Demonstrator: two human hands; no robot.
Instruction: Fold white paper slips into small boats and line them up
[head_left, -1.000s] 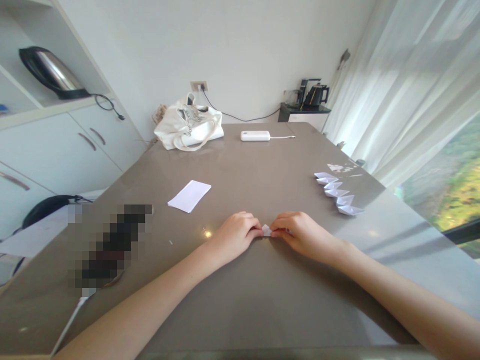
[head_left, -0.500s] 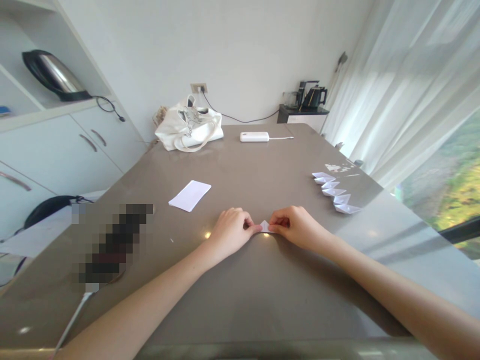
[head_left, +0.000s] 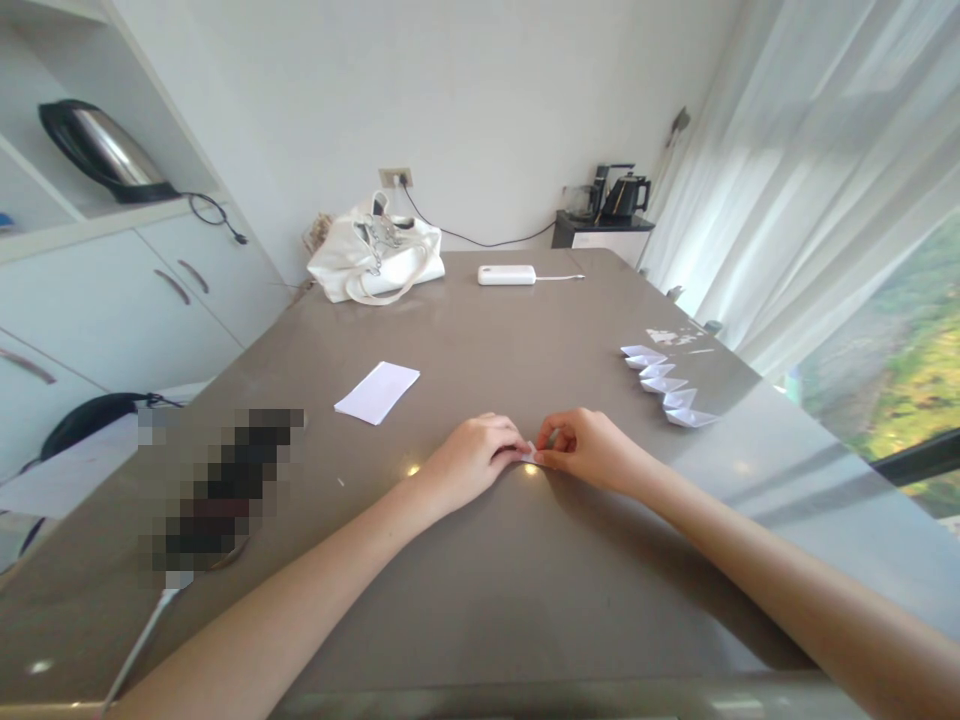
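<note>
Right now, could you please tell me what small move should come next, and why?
Probably press the small paper with the right hand while the left hand steadies it: both hands meet at it, and folded papers lie to the right.

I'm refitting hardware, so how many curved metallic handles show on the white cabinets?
3: the leftmost handle, at the picture's edge; the middle handle; and the rightmost handle beside it. Others may be hidden.

Open tabletop (head_left: 487, 340) straight ahead of the left hand (head_left: 480, 453) and right hand (head_left: 591, 448), a wide lane up to the white device (head_left: 506, 275) at the far end! Forward-left of the left, the paper stack (head_left: 377, 392) blocks the way; forward-right of the right, it's the row of folded papers (head_left: 664, 385). Between the hands, one small folded paper (head_left: 529, 456) plugs the gap.
</note>
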